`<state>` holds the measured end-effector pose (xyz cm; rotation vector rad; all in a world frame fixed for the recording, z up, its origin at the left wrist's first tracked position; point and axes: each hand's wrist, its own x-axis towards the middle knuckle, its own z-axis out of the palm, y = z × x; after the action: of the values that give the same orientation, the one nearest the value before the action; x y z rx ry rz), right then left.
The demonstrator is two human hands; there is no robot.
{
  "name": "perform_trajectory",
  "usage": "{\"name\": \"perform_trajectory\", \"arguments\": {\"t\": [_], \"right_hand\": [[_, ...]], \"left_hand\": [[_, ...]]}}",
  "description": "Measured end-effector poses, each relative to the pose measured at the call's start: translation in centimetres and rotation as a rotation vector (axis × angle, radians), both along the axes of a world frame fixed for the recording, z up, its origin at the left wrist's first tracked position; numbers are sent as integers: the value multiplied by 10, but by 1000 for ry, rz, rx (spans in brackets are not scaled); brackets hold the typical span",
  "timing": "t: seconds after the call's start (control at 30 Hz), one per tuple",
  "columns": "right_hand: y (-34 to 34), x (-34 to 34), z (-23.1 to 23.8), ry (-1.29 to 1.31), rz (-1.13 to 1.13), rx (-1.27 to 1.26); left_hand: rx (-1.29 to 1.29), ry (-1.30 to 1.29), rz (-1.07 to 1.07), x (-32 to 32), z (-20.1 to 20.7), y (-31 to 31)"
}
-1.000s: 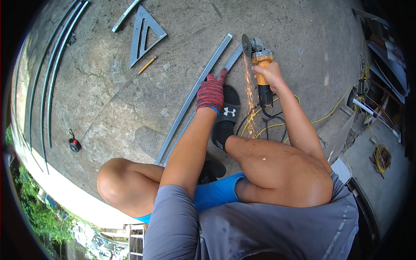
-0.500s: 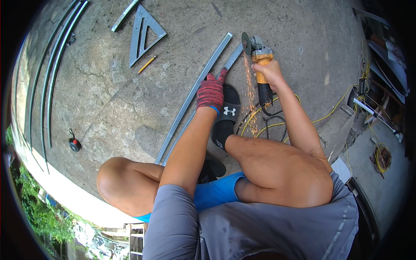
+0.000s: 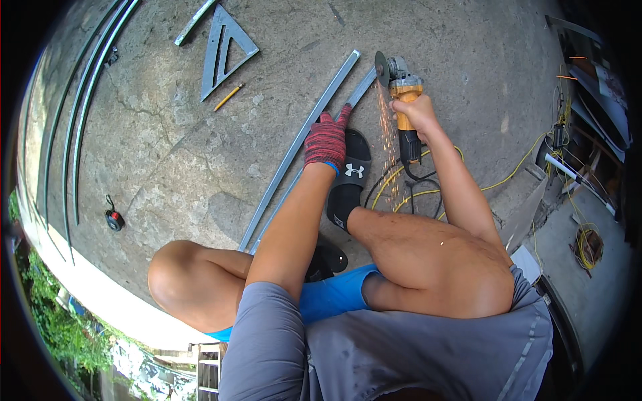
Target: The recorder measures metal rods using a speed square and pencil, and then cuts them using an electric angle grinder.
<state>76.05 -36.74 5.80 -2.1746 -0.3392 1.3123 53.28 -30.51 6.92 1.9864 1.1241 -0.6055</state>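
My right hand (image 3: pixel 420 113), bare, is wrapped round the yellow-and-black body of an angle grinder (image 3: pixel 405 84). Its cutting disc (image 3: pixel 381 69) meets the far end of a square metal tube (image 3: pixel 362 88), and orange sparks (image 3: pixel 386 137) stream down towards me. In a red-and-black knit glove, my left hand (image 3: pixel 325 143) holds that tube down, one finger stretched along it and the others bent. A second, longer metal tube (image 3: pixel 287 162) lies alongside on the left, touched by the gloved fingers. My sandalled foot (image 3: pixel 354 165) stands right beside the cut tube, whose middle is hidden by my left arm.
A metal triangle square (image 3: pixel 215 59), a pencil (image 3: pixel 229 97) and a tape measure (image 3: pixel 114 217) lie left on the concrete. Long metal tubes (image 3: pixel 81 110) run along the far left. A yellow cord (image 3: pixel 498 176) trails right, towards clutter and a ledge.
Sparks keep falling from the disc, and a few streaks now show at the far right. Both hands and the grinder stay practically in place; the view has shifted slightly.
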Motion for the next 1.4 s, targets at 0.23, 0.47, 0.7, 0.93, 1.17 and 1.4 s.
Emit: {"name": "perform_trajectory", "arguments": {"t": [0.23,0.47,0.7,0.93,1.17,1.4], "right_hand": [[1,3,-3,8,15,-8],[5,2,-2,4,14,-20],[7,0,1,14,8,-15],[-2,2,-2,13,7,-27],[-4,-1,-1,19,6,-35],[-3,-1,-2,20,-18,-15]], "left_hand": [[-15,3,14,1,1,1],[-4,4,10,0,-2,0],[22,-2,-1,-1,-4,-3],[1,2,1,1,-2,-1],[4,12,-4,1,-1,0],[4,9,4,1,3,0]]}}
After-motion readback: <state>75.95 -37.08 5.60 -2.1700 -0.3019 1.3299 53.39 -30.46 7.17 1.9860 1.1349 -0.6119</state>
